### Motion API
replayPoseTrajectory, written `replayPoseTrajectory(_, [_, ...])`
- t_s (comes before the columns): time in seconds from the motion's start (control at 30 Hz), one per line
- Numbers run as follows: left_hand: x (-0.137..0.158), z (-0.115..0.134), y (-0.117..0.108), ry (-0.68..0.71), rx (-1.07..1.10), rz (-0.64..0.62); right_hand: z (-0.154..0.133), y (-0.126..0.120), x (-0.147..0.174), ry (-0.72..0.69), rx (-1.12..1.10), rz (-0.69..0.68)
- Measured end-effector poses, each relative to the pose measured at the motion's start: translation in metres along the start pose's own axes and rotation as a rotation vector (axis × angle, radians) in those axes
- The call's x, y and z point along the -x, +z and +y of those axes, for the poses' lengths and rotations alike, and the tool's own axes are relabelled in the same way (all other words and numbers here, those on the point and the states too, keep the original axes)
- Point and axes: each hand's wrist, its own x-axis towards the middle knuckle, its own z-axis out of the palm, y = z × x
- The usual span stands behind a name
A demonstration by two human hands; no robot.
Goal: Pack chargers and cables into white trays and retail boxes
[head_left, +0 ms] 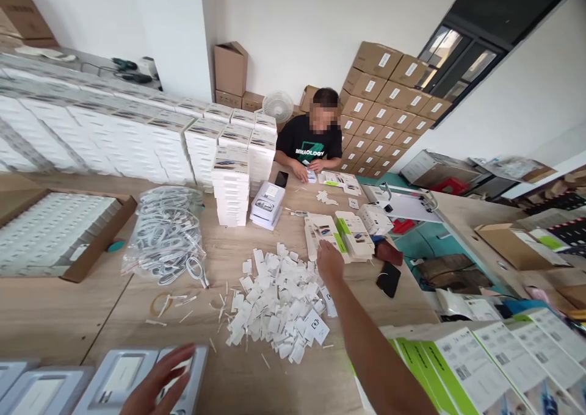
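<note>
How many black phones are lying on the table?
2. One phone lies just beyond the short white stack, near the co-worker; the other phone lies near the table's right edge. More could be hidden.

Your desk [114, 329] has a light wood grain and a dark seam across its left part. Nearest you on the left sit grey trays [104, 375]; beyond them lie a rubber band [152, 306], a bag of cables [165, 232] and an open carton [101, 241]. White cards [274, 308] spread in a heap before you. Past them stands a box stack [231, 186]; to your right lie printed boxes [356, 235] and, just beside, a dark phone [388, 279].
</note>
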Motion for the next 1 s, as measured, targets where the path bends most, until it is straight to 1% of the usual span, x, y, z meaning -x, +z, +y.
replayPoseTrajectory(0.03, [-0.007,0.023,0.006,-0.124,0.159,-0.039,-0.017,-0.002,0.018,-0.047,-0.020,0.019])
replayPoseTrajectory(0.07, [-0.015,0.044,0.012,-0.209,0.348,-0.084,-0.036,-0.003,0.041,-0.113,-0.049,0.022])
replayPoseTrajectory(0.1, [-0.023,0.064,0.019,-0.212,0.572,-0.084,-0.056,-0.001,0.068,-0.176,-0.081,0.017])
replayPoseTrajectory(0.13, [-0.031,0.081,0.025,-0.201,0.784,-0.111,-0.077,0.001,0.098,-0.254,-0.123,0.005])
replayPoseTrajectory(0.17, [-0.039,0.094,0.030,-0.211,0.938,-0.133,-0.096,0.003,0.129,-0.373,-0.208,0.000])
replayPoseTrajectory(0.2, [-0.046,0.104,0.034,-0.231,1.034,-0.138,-0.113,0.004,0.159,-0.484,-0.296,-0.026])
replayPoseTrajectory(0.27, [-0.055,0.114,0.038,-0.291,1.070,-0.123,-0.138,0.002,0.207,-0.639,-0.448,-0.132])
replayPoseTrajectory(0.3, [-0.057,0.116,0.036,-0.301,1.059,-0.115,-0.146,-0.001,0.222,-0.684,-0.500,-0.195])
replayPoseTrajectory(0.33, [-0.056,0.116,0.033,-0.299,1.034,-0.118,-0.149,-0.005,0.231,-0.700,-0.536,-0.254])
replayPoseTrajectory(0.37, [-0.054,0.115,0.028,-0.285,1.005,-0.127,-0.149,-0.010,0.234,-0.682,-0.561,-0.296])
replayPoseTrajectory(0.4, [-0.050,0.115,0.021,-0.267,0.971,-0.149,-0.146,-0.015,0.231,-0.632,-0.581,-0.311])
replayPoseTrajectory(0.43, [-0.046,0.116,0.014,-0.251,0.933,-0.190,-0.141,-0.021,0.224,-0.561,-0.602,-0.297])
replayPoseTrajectory(0.5, [-0.037,0.123,-0.002,-0.232,0.843,-0.295,-0.130,-0.034,0.204,-0.400,-0.646,-0.215])
replayPoseTrajectory(0.57, [-0.028,0.134,-0.016,-0.204,0.748,-0.400,-0.124,-0.049,0.181,-0.309,-0.691,-0.131])
replayPoseTrajectory(0.6, [-0.024,0.141,-0.021,-0.186,0.694,-0.434,-0.124,-0.057,0.170,-0.302,-0.712,-0.105])
replayPoseTrajectory(0.67, [-0.019,0.152,-0.028,-0.153,0.575,-0.452,-0.129,-0.073,0.153,-0.335,-0.734,-0.091])
replayPoseTrajectory(0.77, [-0.014,0.166,-0.032,-0.109,0.429,-0.448,-0.140,-0.095,0.140,-0.455,-0.729,-0.150])
replayPoseTrajectory(0.87, [-0.010,0.178,-0.031,-0.059,0.377,-0.457,-0.144,-0.108,0.136,-0.549,-0.675,-0.212])
replayPoseTrajectory(1.0, [-0.003,0.191,-0.030,-0.060,0.309,-0.502,-0.143,-0.113,0.140,-0.542,-0.497,-0.210])
